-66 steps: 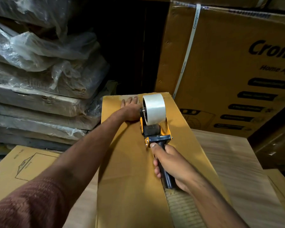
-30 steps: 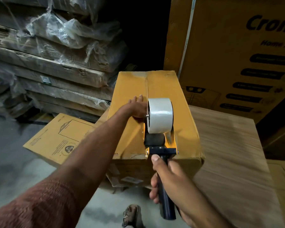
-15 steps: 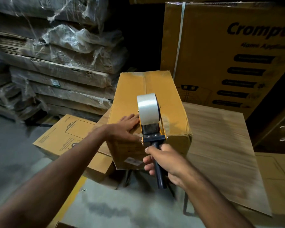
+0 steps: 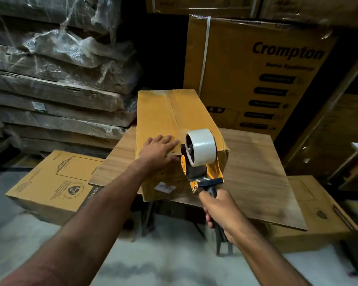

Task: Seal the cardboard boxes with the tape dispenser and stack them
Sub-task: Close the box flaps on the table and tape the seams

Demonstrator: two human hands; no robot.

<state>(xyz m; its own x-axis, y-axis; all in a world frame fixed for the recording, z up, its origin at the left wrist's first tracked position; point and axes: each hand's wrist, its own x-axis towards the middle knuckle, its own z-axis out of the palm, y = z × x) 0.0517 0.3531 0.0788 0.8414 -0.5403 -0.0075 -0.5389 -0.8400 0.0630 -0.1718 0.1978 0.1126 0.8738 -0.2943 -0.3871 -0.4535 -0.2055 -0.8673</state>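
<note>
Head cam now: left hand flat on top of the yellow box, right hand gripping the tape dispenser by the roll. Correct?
Not quite. In the head view the right hand grips the tape dispenser by its black handle, below the roll, not by the roll itself. The rest holds: the left hand lies flat on top of the yellow box.

Dim warehouse lighting, deep shadow far centre, soft glare on plastic wrap (image 4: 70, 44) far left, edges curved by wide-angle distortion, slight motion blur right
</note>
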